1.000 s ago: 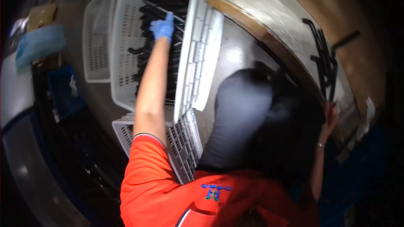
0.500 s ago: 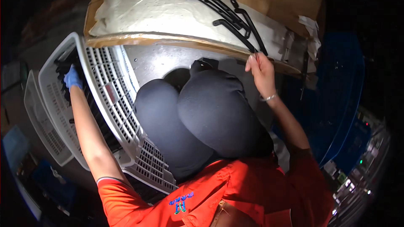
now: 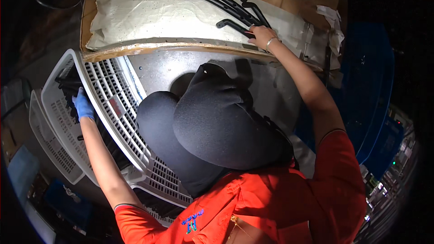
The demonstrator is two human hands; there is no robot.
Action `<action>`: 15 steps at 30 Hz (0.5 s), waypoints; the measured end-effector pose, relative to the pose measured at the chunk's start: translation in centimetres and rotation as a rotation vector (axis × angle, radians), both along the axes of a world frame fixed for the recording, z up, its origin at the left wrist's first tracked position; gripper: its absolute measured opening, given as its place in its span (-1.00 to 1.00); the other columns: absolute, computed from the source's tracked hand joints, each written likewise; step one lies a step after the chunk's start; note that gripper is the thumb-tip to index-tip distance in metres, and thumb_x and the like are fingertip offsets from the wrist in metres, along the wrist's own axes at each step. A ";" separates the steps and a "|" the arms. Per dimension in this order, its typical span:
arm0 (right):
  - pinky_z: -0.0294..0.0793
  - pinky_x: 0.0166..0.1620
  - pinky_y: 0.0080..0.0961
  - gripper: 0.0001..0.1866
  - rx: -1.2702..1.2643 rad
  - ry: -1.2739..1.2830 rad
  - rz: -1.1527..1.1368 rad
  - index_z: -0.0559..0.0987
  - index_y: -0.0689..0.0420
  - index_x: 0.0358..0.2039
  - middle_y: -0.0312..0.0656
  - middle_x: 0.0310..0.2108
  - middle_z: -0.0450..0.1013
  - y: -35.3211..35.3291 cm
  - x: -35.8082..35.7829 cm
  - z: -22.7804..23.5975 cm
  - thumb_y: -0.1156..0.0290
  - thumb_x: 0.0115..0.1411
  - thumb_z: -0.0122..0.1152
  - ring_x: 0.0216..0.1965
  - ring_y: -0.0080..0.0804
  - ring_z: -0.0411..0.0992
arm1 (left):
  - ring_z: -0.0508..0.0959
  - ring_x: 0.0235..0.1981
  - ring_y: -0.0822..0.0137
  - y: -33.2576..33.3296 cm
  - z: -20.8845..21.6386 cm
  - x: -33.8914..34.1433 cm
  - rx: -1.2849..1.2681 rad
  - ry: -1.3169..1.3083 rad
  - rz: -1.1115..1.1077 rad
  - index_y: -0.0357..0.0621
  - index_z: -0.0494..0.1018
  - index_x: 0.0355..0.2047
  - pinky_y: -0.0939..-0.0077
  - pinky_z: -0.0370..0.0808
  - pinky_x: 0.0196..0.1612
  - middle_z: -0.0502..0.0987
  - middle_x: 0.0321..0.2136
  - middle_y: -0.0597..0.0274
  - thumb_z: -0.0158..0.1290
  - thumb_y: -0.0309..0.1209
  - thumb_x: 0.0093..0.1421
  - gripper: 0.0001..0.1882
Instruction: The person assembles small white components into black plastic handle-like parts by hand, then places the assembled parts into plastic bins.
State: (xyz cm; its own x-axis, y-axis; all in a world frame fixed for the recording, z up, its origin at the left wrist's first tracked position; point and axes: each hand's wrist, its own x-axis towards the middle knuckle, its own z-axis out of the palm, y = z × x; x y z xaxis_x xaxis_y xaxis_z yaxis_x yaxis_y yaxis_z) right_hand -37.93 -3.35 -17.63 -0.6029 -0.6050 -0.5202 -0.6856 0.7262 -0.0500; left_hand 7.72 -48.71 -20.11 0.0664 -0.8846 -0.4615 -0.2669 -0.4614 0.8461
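Note:
My left hand [image 3: 83, 105], in a blue glove, is inside a white slatted basket [image 3: 118, 122]. Its fingers bend against a heap of black parts [image 3: 68, 86]; what they grip among these is hidden. On the covered worktop, my bare right hand [image 3: 263, 36] reaches over several black bent tubes [image 3: 226, 3]. A small thin red object [image 3: 249, 32] shows at its pinched fingertips, too small to name. The hand meets the near end of a short bent tube [image 3: 234, 25]; whether it grips this tube too is unclear.
A cardboard and white sheet cover [image 3: 135, 18] lies over the worktop, its front edge [image 3: 158, 46] between my knees and the tubes. Another pale crate [image 3: 54, 147] stands outside the basket. Large blue bins [image 3: 366, 86] stand at the right. More baskets [image 3: 167, 183] are beside my left thigh.
My right hand has moved forward and left from the worktop's edge onto the tubes. My left hand has shifted slightly nearer within the basket. The view has turned a little.

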 end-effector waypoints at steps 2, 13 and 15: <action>0.44 -0.13 -0.27 -0.64 0.077 -0.055 0.074 0.52 0.06 -0.18 -0.08 -0.24 0.50 -0.8 0.2 0.0 0.26 -0.02 0.28 -0.16 -0.10 0.45 | 0.44 -0.06 0.19 1.0 1.4 2.1 -0.050 -0.151 0.016 -0.36 0.17 0.13 0.29 0.37 0.06 0.34 0.03 -0.05 -0.02 -0.17 0.20 -0.39; 0.38 -0.29 -0.54 -0.65 -0.747 -0.196 -0.081 0.47 0.29 -0.24 -0.14 -0.44 0.45 0.9 -1.5 6.2 0.29 0.07 0.25 -0.38 -0.45 0.40 | 0.39 -0.01 0.31 9.0 8.9 4.9 -0.466 -0.299 -0.001 -0.23 0.28 0.07 0.35 0.34 0.01 0.39 0.01 0.14 -0.11 -0.13 0.27 -0.51; 0.35 -0.32 -0.66 -0.68 -1.065 -0.378 -0.260 0.44 0.32 -0.20 -0.27 -0.40 0.45 1.4 -0.8 8.9 0.32 0.17 0.17 -0.41 -0.57 0.36 | 0.40 -0.02 0.30 12.6 13.6 2.0 -0.545 -0.133 -0.064 -0.25 0.29 0.05 0.37 0.34 0.01 0.40 -0.01 0.10 -0.13 -0.17 0.29 -0.54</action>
